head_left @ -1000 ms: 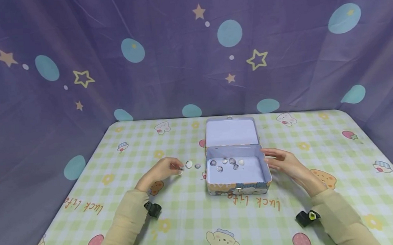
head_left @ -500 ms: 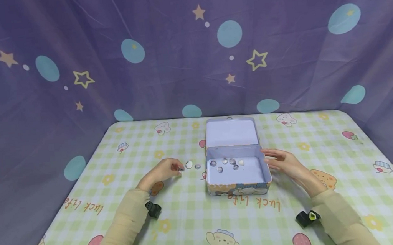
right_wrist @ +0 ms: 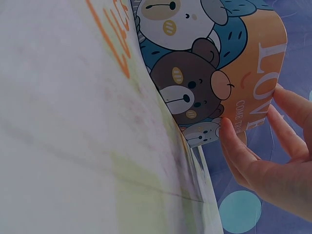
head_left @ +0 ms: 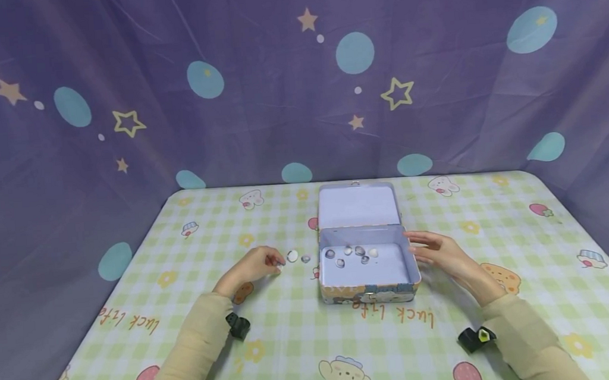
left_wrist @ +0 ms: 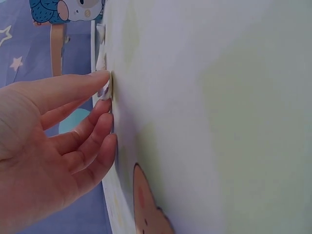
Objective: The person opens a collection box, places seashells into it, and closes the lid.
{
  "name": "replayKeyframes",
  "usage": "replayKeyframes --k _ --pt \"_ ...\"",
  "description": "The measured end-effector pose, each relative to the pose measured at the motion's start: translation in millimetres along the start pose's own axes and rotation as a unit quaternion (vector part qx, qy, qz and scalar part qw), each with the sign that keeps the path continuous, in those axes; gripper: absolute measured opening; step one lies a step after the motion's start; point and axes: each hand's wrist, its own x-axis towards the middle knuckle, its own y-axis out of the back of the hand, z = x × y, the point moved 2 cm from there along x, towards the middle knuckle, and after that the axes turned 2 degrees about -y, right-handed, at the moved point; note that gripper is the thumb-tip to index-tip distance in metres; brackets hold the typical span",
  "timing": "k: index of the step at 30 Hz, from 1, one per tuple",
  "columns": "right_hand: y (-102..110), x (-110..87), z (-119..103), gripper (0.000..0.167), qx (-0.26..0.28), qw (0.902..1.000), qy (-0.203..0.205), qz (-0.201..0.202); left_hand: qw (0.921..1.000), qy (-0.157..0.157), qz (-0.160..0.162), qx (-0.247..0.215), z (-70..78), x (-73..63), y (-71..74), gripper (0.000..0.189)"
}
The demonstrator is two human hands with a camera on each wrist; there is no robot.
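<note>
My left hand (head_left: 255, 264) is low over the cloth, left of the box. Its thumb and fingertips pinch a small pale seashell (left_wrist: 105, 90) close to the cloth. Just beyond those fingertips lie a white shell (head_left: 292, 256) and a smaller grey one (head_left: 306, 259). An open tin box (head_left: 337, 278) with printed cartoon animals stands in the middle, its lid (head_left: 358, 206) folded back. Several shells (head_left: 360, 250) are spread over its floor. On the box's right side rest the extended fingertips of my right hand (head_left: 441, 254); the right wrist view shows them against the printed wall.
A checked tablecloth (head_left: 275, 359) with cartoon prints covers the table. Purple curtains (head_left: 276, 97) with stars and dots hang behind it and at both sides. Each wrist carries a small black device (head_left: 237, 325).
The left fingers have shifted slightly around the shell at the same spot on the cloth. The right hand and the box have stayed put.
</note>
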Motion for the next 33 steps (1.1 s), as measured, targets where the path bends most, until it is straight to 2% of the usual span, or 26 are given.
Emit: replayKeyframes --k 22,29,33 --pt "0.0 -0.3 -1.4 0.058 0.005 1.0000 0.000 -0.007 0.9999 0.009 0.010 0.004 1.6 -2.8 0.2 0.004" --pt "-0.5 -1.2 -2.4 0.059 0.006 1.0000 -0.003 -0.005 0.9997 0.024 0.009 -0.004 2.3 -0.4 0.0 0.004" --pt "-0.6 -2.5 -3.1 0.058 0.002 1.0000 -0.005 -0.003 0.9998 0.014 0.011 -0.008 4.0 2.6 1.1 0.005"
